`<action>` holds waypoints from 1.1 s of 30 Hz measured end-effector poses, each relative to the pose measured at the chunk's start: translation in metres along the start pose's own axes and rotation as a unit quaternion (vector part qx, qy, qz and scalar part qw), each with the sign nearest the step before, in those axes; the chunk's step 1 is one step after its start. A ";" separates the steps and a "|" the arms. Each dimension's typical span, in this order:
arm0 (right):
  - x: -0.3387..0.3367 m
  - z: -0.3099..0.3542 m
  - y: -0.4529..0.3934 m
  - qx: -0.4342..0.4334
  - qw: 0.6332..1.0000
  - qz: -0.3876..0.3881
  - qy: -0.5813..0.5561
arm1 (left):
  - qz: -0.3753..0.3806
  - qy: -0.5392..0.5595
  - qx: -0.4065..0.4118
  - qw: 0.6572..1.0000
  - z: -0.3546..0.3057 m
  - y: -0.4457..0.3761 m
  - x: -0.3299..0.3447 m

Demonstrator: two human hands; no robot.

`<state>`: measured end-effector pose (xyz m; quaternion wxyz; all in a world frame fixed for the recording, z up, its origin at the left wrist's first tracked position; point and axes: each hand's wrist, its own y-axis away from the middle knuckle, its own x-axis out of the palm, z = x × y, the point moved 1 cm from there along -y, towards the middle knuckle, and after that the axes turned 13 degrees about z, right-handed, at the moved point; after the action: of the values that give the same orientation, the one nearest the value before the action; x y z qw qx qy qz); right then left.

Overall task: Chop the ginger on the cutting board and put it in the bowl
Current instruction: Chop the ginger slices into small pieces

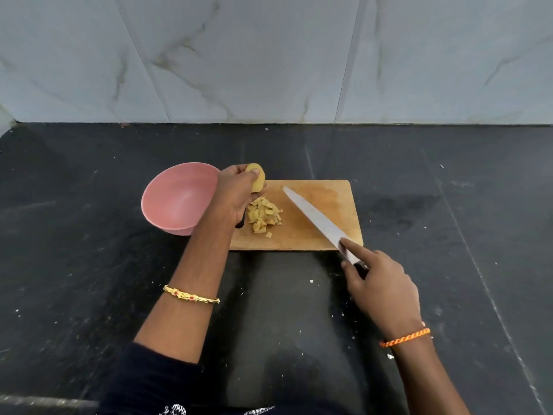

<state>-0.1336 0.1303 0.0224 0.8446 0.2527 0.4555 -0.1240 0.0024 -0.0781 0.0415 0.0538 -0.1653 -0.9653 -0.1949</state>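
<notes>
A wooden cutting board (323, 217) lies on the dark counter. A pile of chopped ginger pieces (264, 217) sits on its left part. My left hand (235, 194) holds a whole piece of ginger (258, 178) lifted above the board's far left corner, beside the bowl. The pink bowl (176, 199) stands left of the board, and nothing shows inside it. My right hand (380, 284) grips a long knife (317, 220) at the handle, index finger along the blade. The blade lies slanted over the board, tip pointing far left, apart from the chopped pile.
The black stone counter (89, 265) carries small white specks and crumbs. A marble-tiled wall (269, 55) rises behind it. The counter's near edge is at the bottom, by my dark sleeve.
</notes>
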 end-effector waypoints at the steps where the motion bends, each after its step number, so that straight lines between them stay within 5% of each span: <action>1: 0.002 -0.001 0.000 -0.001 1.000 -0.019 0.018 | 0.002 -0.010 0.001 1.000 0.000 -0.002 -0.001; 6: 0.015 -0.008 -0.004 -0.006 0.987 -0.060 -0.148 | 0.025 -0.172 0.038 0.984 0.014 -0.008 0.009; 13: 0.016 -0.006 -0.031 0.025 0.928 -0.103 -0.356 | 0.080 -0.406 0.283 0.865 0.053 -0.004 0.058; 25: 0.021 -0.004 -0.061 0.028 0.944 -0.019 -0.328 | 0.163 -0.588 0.115 0.784 0.043 -0.011 0.059; 33: 0.010 0.008 -0.092 0.020 0.967 0.049 -0.250 | 0.088 -0.495 0.124 0.855 0.063 -0.007 0.067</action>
<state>-0.1631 0.0485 -0.0113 0.9314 0.2526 0.2148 -0.1502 -0.0653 -0.0393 -0.0073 -0.3945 -0.3159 -0.8620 0.0393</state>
